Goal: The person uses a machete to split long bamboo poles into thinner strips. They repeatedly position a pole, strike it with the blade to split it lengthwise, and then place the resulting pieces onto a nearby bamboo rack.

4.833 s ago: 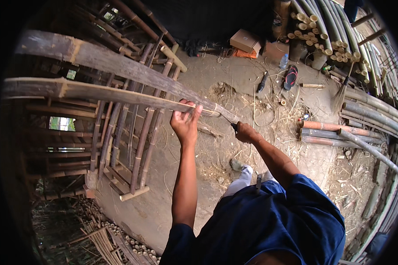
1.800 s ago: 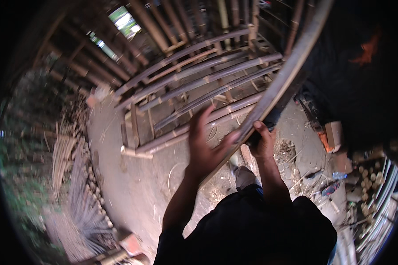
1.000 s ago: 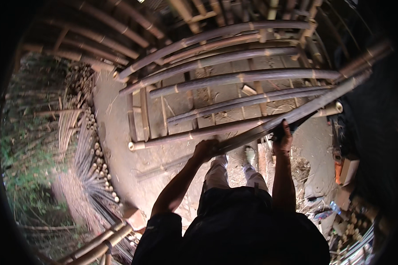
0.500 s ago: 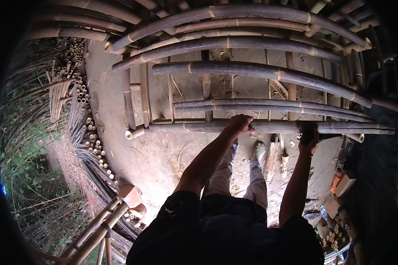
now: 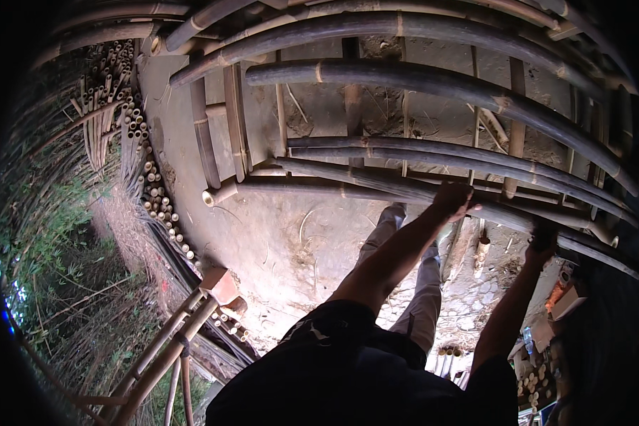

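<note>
My left hand (image 5: 453,201) is closed round a dark bamboo pole (image 5: 366,178). Further along the same pole, my right hand (image 5: 542,243) is closed on it too; deep shadow hides most of its fingers. The pole slants, its left end farther from me and its right end nearer. Beneath it, a thicker crosswise bamboo pole (image 5: 298,186) forms the near side of a bamboo frame. Just beyond lie a pair of slim dark poles (image 5: 419,154), side by side across the frame. A thick dark bamboo pole (image 5: 412,77) spans the frame farther back.
More bamboo poles (image 5: 298,30) lie across the far part. Bundled cut bamboo (image 5: 156,192) is stacked along the left beside green plants (image 5: 57,234). A bamboo rail (image 5: 163,355) with a reddish block (image 5: 220,285) stands at lower left. Boxes (image 5: 568,302) sit at right.
Both hands have moved right and nearer me. The held pole has gone from lying along the near frame pole to a slant, its right end swung towards me. The view has shifted too.
</note>
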`<state>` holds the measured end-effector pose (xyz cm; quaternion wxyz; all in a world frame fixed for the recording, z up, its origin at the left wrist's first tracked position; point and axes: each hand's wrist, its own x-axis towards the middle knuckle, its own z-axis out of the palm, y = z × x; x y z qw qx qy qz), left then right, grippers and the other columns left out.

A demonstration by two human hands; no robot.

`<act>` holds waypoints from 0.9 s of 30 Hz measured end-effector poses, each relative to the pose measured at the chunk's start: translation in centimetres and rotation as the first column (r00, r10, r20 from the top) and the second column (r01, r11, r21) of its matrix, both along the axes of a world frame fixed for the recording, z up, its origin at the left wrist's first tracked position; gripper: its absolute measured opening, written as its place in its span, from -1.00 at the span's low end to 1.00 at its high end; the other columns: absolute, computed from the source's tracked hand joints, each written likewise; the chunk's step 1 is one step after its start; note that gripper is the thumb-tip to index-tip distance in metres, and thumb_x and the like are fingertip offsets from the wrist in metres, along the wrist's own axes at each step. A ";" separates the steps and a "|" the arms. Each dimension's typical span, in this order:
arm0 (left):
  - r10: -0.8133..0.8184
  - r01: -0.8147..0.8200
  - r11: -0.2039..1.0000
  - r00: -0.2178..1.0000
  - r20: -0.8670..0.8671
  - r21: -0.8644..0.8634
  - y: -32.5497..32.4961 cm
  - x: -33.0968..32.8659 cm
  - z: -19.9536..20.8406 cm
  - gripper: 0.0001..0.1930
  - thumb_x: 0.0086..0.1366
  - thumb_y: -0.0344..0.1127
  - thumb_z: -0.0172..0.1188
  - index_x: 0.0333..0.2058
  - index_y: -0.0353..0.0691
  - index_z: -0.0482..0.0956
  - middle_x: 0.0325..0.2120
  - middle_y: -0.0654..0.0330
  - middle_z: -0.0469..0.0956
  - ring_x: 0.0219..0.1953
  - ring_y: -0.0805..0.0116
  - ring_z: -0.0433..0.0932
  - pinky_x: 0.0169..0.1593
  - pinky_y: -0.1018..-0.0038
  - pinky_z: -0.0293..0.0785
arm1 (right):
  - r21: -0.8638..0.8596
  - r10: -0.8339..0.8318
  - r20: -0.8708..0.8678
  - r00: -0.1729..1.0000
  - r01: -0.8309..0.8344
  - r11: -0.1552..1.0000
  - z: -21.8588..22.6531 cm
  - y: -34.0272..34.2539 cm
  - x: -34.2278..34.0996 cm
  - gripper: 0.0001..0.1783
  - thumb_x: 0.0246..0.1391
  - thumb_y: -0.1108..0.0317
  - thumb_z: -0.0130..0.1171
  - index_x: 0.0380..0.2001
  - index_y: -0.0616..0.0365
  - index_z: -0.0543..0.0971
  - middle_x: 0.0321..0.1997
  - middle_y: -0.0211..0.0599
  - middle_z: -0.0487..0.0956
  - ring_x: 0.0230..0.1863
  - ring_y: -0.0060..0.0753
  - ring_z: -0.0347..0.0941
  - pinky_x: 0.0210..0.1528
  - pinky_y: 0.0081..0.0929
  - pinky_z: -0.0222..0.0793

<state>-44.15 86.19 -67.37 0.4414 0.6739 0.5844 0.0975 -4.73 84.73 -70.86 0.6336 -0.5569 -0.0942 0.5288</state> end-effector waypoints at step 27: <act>0.096 -0.096 0.994 0.995 0.005 0.046 1.3 4.5 -4.7 -0.42 0.11 0.23 0.25 -0.26 -0.27 0.57 -0.41 0.00 0.61 -0.29 -0.02 0.61 -0.17 0.11 0.46 | -0.294 0.161 0.193 0.968 -0.099 0.951 -1.9 3.7 4.0 -0.73 0.19 0.05 0.17 -0.25 -0.02 0.60 -0.46 -0.53 0.61 -0.63 -0.76 0.38 -0.75 -0.71 0.12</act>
